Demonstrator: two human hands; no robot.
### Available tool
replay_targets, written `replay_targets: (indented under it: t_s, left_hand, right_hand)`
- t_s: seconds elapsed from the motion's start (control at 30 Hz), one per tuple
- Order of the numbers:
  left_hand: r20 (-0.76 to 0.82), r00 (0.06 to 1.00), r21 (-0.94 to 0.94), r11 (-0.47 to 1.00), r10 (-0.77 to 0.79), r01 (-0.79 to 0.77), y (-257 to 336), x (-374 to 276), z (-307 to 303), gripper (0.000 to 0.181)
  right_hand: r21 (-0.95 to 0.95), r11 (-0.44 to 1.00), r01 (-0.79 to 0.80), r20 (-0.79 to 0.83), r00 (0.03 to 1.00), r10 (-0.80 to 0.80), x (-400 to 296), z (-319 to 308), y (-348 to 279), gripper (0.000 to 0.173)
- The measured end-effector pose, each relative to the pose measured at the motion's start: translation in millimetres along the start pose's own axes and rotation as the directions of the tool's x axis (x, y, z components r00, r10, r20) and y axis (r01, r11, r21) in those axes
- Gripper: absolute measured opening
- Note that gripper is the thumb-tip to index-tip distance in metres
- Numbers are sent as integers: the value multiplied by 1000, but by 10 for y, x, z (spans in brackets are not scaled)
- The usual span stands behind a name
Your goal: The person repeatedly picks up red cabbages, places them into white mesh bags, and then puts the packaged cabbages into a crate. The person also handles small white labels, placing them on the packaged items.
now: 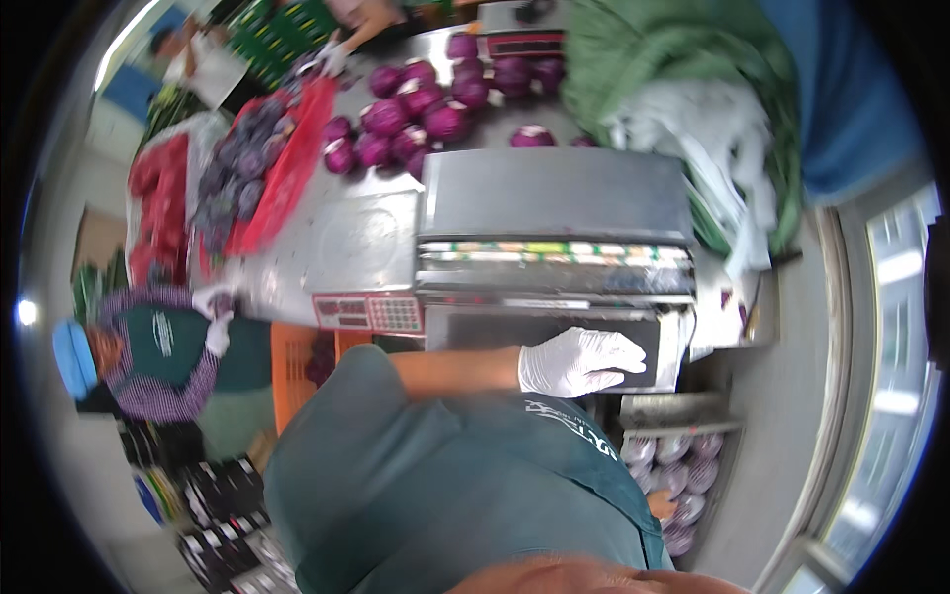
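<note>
My left hand (582, 362), in a white glove, hovers over or rests on the dark plate (482, 330) of a metal film-wrapping machine (553, 197). Its fingers are slightly bent, the thumb is apart, and nothing shows in it. At the lower right, a small patch of bare skin, apparently part of my right hand or forearm (662, 505), shows beside film-wrapped purple cabbages (672, 475) in a crate; its fingers are hidden. Unwrapped purple cabbages (423, 100) stand on the steel table (286, 275) beyond the machine. A digital scale (364, 241) adjoins the machine's left side.
Red mesh sacks of cabbages (245, 163) lie on the left. A co-worker (159, 349) handles something dark there; another's gloved hand (334, 59) is at the back. An orange crate (289, 371) stands left of me, green cloth (646, 44) at upper right.
</note>
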State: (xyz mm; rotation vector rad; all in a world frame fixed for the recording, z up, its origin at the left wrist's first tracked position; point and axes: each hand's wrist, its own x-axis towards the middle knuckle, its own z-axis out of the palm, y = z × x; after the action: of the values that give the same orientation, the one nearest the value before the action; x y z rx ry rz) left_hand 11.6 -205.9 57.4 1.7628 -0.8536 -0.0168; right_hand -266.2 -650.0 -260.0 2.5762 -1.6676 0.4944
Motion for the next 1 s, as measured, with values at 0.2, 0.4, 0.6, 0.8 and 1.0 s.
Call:
replay_targets:
  t_s: [0.2, 0.4, 0.6, 0.8, 1.0]
  left_hand:
    - [-475, 879, 317, 922, -47, 221, -291, -475, -1535, 26]
    - [-720, 652, 319, 721, -238, 615, -1480, -1107, -3141, 23]
    - [-788, 605, 486, 485, -118, 727, -2087, -1443, -4166, 27]
    - [-926, -107, -103, 30, 363, 994, -2292, -2408, -5215, 86]
    - [-994, -96, -110, 509, -53, 854, -3005, -3314, -5641, 87]
  right_hand:
    - [572, 814, 103, 13, 991, -135, 1122, -410, -1603, 45]
    - [651, 680, 338, -45, 911, -410, 918, -865, -2884, 40]
    - [546, 722, 424, 41, 848, -529, 522, -1415, -3133, 40]
    - [457, 805, 379, 20, 900, -435, 545, -1629, -2686, 39]
    - [589, 795, 143, 154, 946, -284, 746, -1450, -2651, 35]
